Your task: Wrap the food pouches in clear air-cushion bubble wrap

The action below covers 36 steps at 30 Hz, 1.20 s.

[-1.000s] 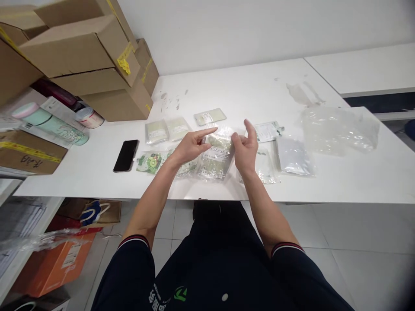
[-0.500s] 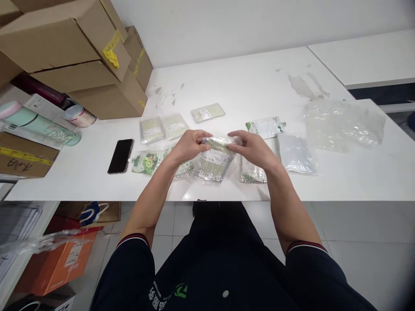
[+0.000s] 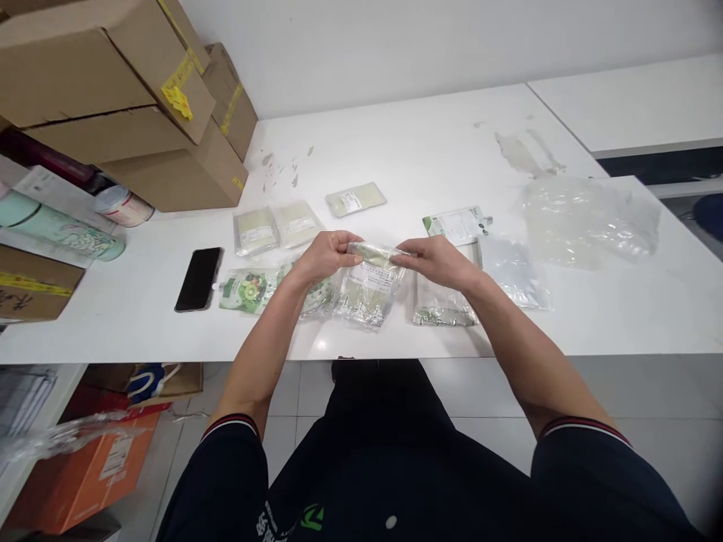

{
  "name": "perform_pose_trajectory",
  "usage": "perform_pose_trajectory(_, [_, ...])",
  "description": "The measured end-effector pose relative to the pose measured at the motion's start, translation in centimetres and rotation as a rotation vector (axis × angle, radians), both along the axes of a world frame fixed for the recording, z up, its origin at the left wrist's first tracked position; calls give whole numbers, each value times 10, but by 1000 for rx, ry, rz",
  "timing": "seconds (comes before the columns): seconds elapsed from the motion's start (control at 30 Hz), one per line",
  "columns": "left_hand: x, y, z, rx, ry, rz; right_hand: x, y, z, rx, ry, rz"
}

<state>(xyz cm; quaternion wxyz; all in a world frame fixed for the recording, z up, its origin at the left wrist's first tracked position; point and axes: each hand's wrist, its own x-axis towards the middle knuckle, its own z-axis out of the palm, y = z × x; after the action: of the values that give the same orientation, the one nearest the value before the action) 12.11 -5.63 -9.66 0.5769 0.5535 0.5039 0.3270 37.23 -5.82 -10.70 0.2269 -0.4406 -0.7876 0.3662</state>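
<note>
A clear plastic bag (image 3: 367,290) with a pale green labelled packet inside lies at the front of the table. My left hand (image 3: 327,258) pinches its upper left corner between thumb and fingers. At the upper right corner, my right hand (image 3: 434,260) also grips the bag's edge. Under and beside my left forearm lies a green spouted pouch (image 3: 248,292) with fruit printed on it. To the right, partly behind my right hand, is another bagged pouch (image 3: 440,301). A white and green spouted pouch (image 3: 456,224) rests just beyond it.
Two bagged packets (image 3: 276,226) and a single pale packet (image 3: 355,199) lie farther back. A phone (image 3: 199,278) is at left, near a mint bottle (image 3: 62,222), a can (image 3: 123,207) and stacked cardboard boxes (image 3: 169,165). Clear plastic bags (image 3: 587,222) spread at right.
The bag in my hands lies a little flatter and its top edge is stretched straighter. My right elbow has swung outward. The whole view has shifted slightly.
</note>
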Motion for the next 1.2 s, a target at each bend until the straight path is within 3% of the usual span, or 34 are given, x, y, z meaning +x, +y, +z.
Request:
perform_pose_trajectory(0.1, [3, 12, -7, 16, 65, 17, -3, 19, -1, -214, 64, -40])
perform_pose_trajectory(0.2, [7, 32, -15, 93, 300, 41, -16, 50, -10, -304, -11, -77])
perform_pose_trajectory(0.27, [11, 47, -22, 148, 562, 47, -30, 67, -19, -239, -213, -121])
perform_pose_trajectory(0.37, [17, 62, -35, 201, 924, -4, -53, 78, -31, -8, -494, -206])
perform_pose_trajectory(0.5, [25, 63, -48, 245, 1160, -45, -74, 69, -45, 273, -502, -267])
perform_pose_trajectory(0.6, [34, 57, -49, 392, 1284, -76, -81, 66, -52, 256, -465, -244])
perform_pose_trajectory(0.73, [46, 53, -45, 483, 1370, -299, -73, 73, -45, 122, -419, -213])
perform_pose_trajectory(0.87, [44, 58, -45, 455, 1379, -351, -11, 75, -16, 144, -169, -277])
perform_pose_trajectory(0.97, [36, 65, -46, 415, 1295, -346, 73, 72, -4, 204, -178, -549])
perform_pose_trajectory(1.03, [32, 68, -46, 402, 1222, -321, 132, 73, -8, 264, -328, -907])
perform_pose_trajectory(1.07, [31, 69, -46, 402, 1189, -309, 157, 74, -14, 251, -425, -1005])
perform_pose_trajectory(1.13, [32, 69, -43, 408, 1138, -289, 194, 79, -30, 185, -566, -1045])
perform_pose_trajectory(1.2, [34, 68, -41, 414, 1104, -276, 211, 83, -48, 131, -633, -1010])
